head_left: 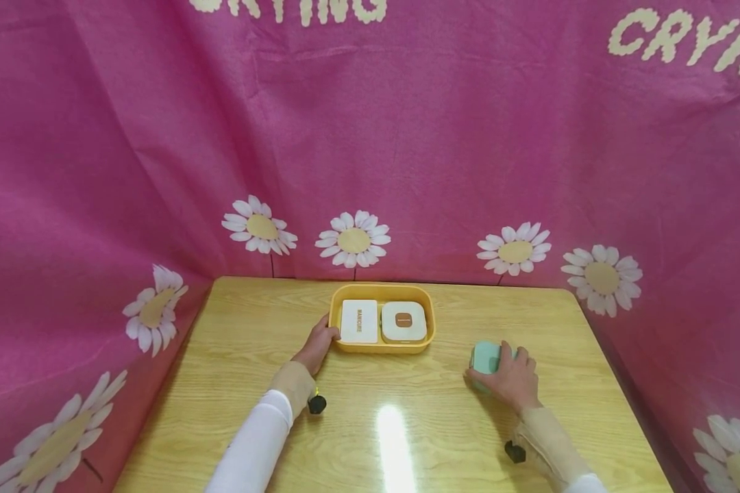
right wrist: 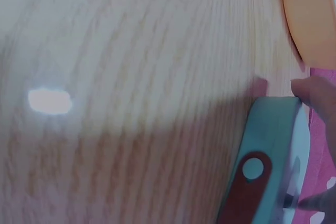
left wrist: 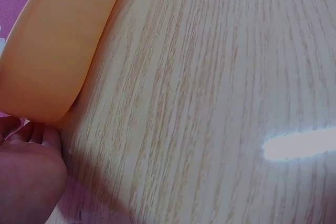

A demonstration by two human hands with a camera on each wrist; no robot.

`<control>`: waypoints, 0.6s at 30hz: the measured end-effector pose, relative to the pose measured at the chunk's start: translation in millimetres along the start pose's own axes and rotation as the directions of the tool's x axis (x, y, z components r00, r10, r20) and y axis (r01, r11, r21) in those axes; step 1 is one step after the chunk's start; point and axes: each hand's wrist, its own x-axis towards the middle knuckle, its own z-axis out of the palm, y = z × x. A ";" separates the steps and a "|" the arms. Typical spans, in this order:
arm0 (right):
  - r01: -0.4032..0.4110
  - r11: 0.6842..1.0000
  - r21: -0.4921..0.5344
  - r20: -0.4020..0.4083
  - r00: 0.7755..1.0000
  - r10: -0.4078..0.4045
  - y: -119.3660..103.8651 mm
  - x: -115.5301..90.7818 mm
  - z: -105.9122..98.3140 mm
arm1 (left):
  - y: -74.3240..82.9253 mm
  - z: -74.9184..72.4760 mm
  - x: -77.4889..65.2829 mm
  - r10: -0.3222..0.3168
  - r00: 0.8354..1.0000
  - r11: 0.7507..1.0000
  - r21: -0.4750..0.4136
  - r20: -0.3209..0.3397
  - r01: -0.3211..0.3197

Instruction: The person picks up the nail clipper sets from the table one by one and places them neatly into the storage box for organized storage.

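Observation:
My left hand (head_left: 318, 346) grips the left wall of a yellow tray (head_left: 382, 348), its thumb over the rim. Inside the tray, a white box lettered MANICURE (head_left: 359, 322) lies on the left. Beside it on the right sits a white rounded-square case (head_left: 412, 330) with a brown label. Off to the tray's right, my right hand (head_left: 516, 381) holds a mint-green rounded case (head_left: 486, 357) by its sides. The right wrist view shows a brown strap (right wrist: 247, 187) with a round stud on this case's side. Part of its top is hidden under the fingers.
The wooden table (head_left: 358, 424) carries a bright light reflection near its front. A pink cloth (head_left: 407, 150) with daisies hangs behind the table and along both sides. A small black object (head_left: 317, 404) is at the left wrist, another (head_left: 514, 451) at the right.

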 end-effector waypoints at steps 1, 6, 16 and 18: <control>-0.001 1.000 0.004 -0.004 1.000 0.001 1.2 0.2 1.2 | -0.1 0.0 0.2 0.003 1.000 1.000 -0.002 0.000 -0.003; -0.016 1.000 0.013 0.000 1.000 0.016 5.3 1.9 4.4 | -1.0 -0.8 2.2 0.010 1.000 1.000 -0.004 -0.005 -0.010; -0.043 0.999 -0.003 0.028 0.999 0.043 0.0 -0.2 0.1 | -1.4 -0.4 1.4 -0.012 1.000 1.000 -0.011 -0.001 0.012; -0.048 0.999 -0.007 0.040 0.998 0.049 -1.1 -0.5 -0.2 | -1.5 -0.4 1.9 -0.013 1.000 1.000 -0.010 -0.005 0.013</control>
